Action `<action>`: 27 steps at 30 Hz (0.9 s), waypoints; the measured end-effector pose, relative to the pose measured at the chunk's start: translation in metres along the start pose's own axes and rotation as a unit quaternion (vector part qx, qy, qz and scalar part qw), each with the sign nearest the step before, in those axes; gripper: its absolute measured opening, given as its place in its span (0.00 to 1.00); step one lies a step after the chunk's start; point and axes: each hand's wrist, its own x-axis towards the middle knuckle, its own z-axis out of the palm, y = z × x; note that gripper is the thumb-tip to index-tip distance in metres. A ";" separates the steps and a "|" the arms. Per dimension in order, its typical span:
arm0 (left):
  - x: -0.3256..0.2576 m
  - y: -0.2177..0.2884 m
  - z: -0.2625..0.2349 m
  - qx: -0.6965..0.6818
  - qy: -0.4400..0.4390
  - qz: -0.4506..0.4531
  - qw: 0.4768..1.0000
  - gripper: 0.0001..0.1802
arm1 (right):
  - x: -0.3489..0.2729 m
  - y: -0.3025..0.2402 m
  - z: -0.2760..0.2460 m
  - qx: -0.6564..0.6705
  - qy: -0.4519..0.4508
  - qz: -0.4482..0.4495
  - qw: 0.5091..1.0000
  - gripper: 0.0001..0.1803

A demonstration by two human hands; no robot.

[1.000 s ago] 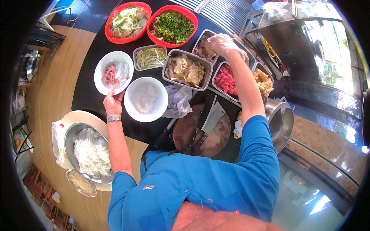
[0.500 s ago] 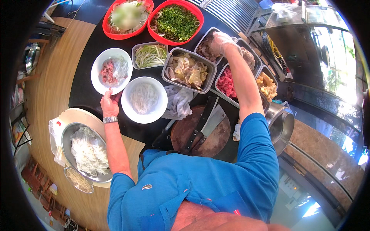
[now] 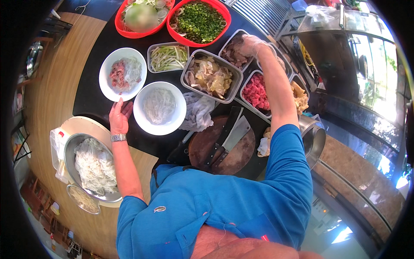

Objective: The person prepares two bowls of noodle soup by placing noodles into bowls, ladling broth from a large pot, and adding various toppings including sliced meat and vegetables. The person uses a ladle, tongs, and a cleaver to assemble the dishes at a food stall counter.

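Note:
My right hand (image 3: 253, 46), in a clear plastic glove, reaches into a metal tray of brown cooked meat slices (image 3: 234, 53). Its fingers curl down into the slices, their tips partly hidden. At the left, my bare left hand (image 3: 119, 116) lies palm up with fingers apart, by the near rim of a white bowl (image 3: 103, 82). Inside that bowl are white noodles (image 3: 133, 69) and chopped reddish meat (image 3: 118, 74). A second white bowl (image 3: 139, 113), just right of my left hand, holds only white noodles (image 3: 158, 105).
Around the trays stand raw red meat (image 3: 256, 91), pale pieces (image 3: 209, 77), sliced green stems (image 3: 168, 58) and a red basket of chopped greens (image 3: 196, 21). Knives (image 3: 230, 142) lie on a round chopping board (image 3: 200, 149) beside a grey cloth (image 3: 197, 112). A noodle basin (image 3: 71, 162) sits lower left.
My left hand's fingers have spread slightly at the bowl's rim. My right hand stays in the meat tray, shifted a little. The whole view has moved slightly.

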 end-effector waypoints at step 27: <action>-0.014 -0.016 0.001 0.055 0.018 0.006 0.998 0.28 | -0.034 -0.007 -0.003 0.035 0.010 -0.041 0.998 0.28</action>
